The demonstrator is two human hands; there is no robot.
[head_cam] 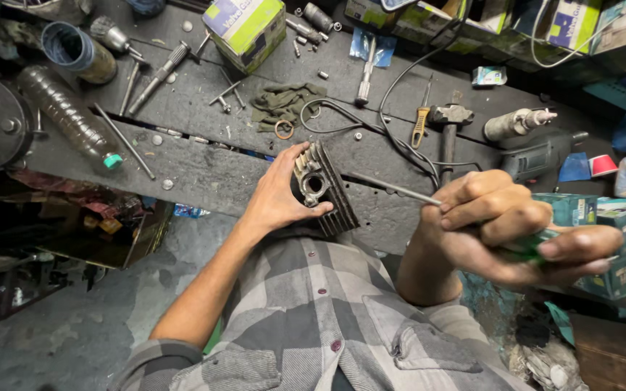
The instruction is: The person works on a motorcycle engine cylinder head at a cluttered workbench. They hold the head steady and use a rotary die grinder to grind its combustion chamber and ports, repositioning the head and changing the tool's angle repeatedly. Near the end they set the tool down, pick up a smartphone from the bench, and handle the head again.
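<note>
On the desk (204, 170), a rag (284, 103) lies behind the cylinder (322, 187); bottle (67, 116) far left, hammer (448, 130) right.

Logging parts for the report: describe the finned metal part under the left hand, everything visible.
The finned cylinder block is dull grey metal, grimy, with parallel cooling fins down its side and a round opening in its upper face. It stands at the near edge of the dark workbench. The left hand grips it, thumb at its near side.

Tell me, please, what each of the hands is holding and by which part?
Left hand grips the finned engine cylinder by its side; right hand holds a screwdriver by its green handle.
</note>
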